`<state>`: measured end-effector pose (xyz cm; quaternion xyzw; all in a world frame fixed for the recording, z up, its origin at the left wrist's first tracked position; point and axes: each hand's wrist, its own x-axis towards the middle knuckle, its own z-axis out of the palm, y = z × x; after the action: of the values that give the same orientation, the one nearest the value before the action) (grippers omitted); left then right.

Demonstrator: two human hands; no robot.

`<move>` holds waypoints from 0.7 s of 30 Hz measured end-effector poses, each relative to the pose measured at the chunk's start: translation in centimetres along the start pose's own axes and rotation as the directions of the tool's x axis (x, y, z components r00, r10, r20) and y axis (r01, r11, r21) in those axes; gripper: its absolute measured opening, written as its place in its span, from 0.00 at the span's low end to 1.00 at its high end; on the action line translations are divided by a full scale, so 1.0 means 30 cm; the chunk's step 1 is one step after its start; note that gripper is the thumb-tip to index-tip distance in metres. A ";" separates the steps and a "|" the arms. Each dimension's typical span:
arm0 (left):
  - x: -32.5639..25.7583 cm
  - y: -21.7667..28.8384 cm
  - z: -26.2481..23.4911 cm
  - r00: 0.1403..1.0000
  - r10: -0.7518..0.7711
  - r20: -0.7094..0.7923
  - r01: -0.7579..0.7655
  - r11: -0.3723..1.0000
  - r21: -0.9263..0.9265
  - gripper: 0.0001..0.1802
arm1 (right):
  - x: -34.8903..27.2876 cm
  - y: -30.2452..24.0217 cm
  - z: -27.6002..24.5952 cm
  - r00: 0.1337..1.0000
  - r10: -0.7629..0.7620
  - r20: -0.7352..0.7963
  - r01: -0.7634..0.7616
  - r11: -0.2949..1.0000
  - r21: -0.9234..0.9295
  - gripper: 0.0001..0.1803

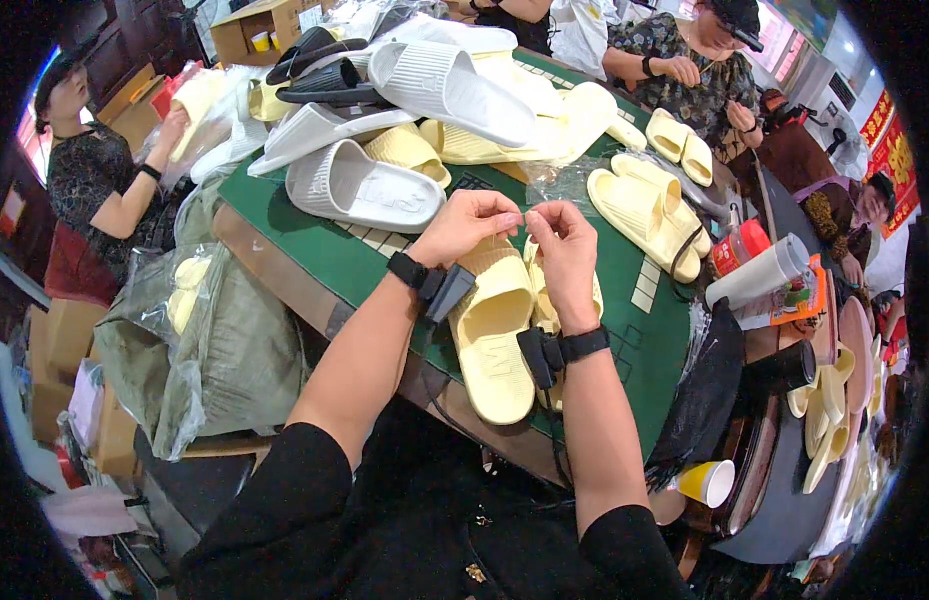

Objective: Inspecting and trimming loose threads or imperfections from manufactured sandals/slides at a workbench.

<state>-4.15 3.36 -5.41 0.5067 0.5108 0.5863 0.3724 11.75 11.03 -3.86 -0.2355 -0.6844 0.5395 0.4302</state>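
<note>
My left hand (466,226) and my right hand (566,245) are raised close together, fingertips pinched, above a pair of pale yellow slippers. Whatever lies between the fingers is too small to make out. Directly below them, one yellow slipper (496,350) lies with its heel toward me. Its mate (541,268) is beside it, largely hidden by my right hand and wrist. Black bands with small dark devices circle both my wrists. To the left of my hands rests a light grey slipper (384,190) with a ribbed strap.
A heap of grey, black and yellow slippers covers the far side of the green table (329,262). Another yellow pair (639,215) sits at right, near a white bottle (759,272) and black cup (784,367). A yellow paper cup (706,483) stands lower right. Several people surround the table.
</note>
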 end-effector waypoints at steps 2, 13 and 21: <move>-0.001 -0.002 0.002 1.000 0.004 -0.003 -0.004 1.000 0.000 0.08 | -0.001 0.000 0.003 1.000 -0.011 0.020 0.012 1.000 -0.024 0.03; -0.004 0.001 0.003 1.000 0.004 -0.031 -0.004 1.000 -0.011 0.07 | -0.007 -0.009 0.011 0.999 0.048 0.019 -0.048 0.998 -0.036 0.04; -0.004 0.005 0.005 0.999 0.001 -0.042 -0.001 1.000 -0.012 0.08 | -0.006 -0.003 0.011 0.999 0.037 -0.022 -0.037 0.999 -0.002 0.02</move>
<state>-3.96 3.25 -5.28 0.4923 0.5149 0.6000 0.3641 11.58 10.70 -3.84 -0.2547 -0.6760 0.5439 0.4271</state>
